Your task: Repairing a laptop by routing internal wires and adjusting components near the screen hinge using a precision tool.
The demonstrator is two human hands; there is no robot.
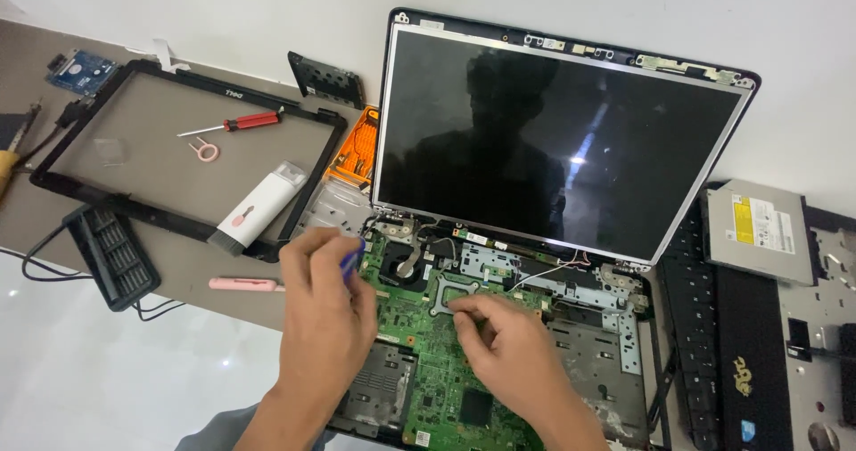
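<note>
Two hands are working over the green circuit board: left hand fingers pinching a blue tool, right hand fingers pressing together on the board.

The dark, bezel-less laptop screen stands upright, tilted back. A yellow-and-white label covers the grey optical drive at right.

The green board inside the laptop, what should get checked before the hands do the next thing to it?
1. Green board uncovered: ok.
2. Left hand gripping the blue tool: ok.
3. Right hand resting on the board: ok.
4. Tool tip seated on a screw: cannot tell, hidden by fingers.
5. Screen propped upright, away from the hands: ok.
6. Red screwdriver lying inside the black frame, near enough to grab: ok.
</note>
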